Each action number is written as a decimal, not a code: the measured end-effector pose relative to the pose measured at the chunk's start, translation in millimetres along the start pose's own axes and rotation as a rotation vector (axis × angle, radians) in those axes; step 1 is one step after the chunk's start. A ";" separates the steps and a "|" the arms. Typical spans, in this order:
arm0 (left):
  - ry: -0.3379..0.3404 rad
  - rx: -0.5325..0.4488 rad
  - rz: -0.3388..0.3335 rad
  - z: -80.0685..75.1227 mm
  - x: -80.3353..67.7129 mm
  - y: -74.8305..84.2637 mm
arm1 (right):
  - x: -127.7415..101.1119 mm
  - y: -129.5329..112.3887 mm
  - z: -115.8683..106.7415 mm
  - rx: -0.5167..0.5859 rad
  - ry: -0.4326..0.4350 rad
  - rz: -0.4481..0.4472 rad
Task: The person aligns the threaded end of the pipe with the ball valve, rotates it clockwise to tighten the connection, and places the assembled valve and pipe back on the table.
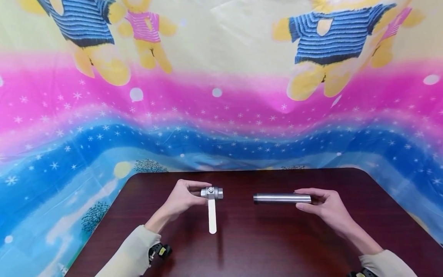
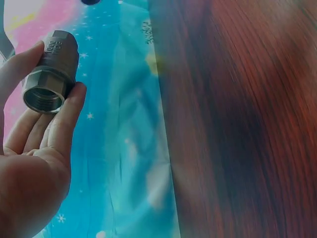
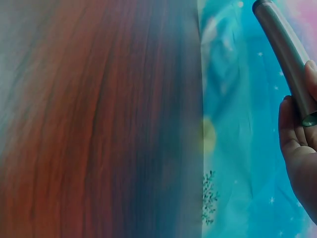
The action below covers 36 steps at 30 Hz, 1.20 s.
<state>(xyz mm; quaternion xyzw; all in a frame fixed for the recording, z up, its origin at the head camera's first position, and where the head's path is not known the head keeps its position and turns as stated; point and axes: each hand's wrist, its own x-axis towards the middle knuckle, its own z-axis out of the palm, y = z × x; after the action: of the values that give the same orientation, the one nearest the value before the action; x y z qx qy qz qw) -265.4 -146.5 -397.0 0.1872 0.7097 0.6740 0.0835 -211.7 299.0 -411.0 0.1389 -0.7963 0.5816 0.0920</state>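
My left hand pinches the silver steel ball valve with its flat white lever by one hex end, above the dark wooden table. It feels heavy, rigid and probably slick. To its right, well apart, my right hand curls around the end of the smooth grey metal pipe, held level.

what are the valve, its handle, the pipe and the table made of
The valve: likely cast steel, dull grey with a threaded hex end. Its handle: flat and white, perhaps plastic-coated. The pipe: brushed metal, probably steel, with a soft sheen. The table: dark reddish wood or veneer with visible grain.
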 end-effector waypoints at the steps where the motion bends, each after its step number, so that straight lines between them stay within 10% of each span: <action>1: 0.001 -0.003 0.002 1.0 0.1 0.4 | 1.5 -0.3 1.8 0.007 -0.001 -0.008; 36: 0.017 -0.045 -0.028 22.4 -2.3 14.3 | 25.5 -17.2 53.4 0.184 -0.033 -0.051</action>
<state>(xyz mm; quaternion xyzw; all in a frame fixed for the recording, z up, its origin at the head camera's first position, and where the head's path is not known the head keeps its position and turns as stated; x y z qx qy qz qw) -252.8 -126.3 -384.8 0.1694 0.6975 0.6903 0.0912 -229.3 240.4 -404.0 0.1768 -0.7372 0.6471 0.0805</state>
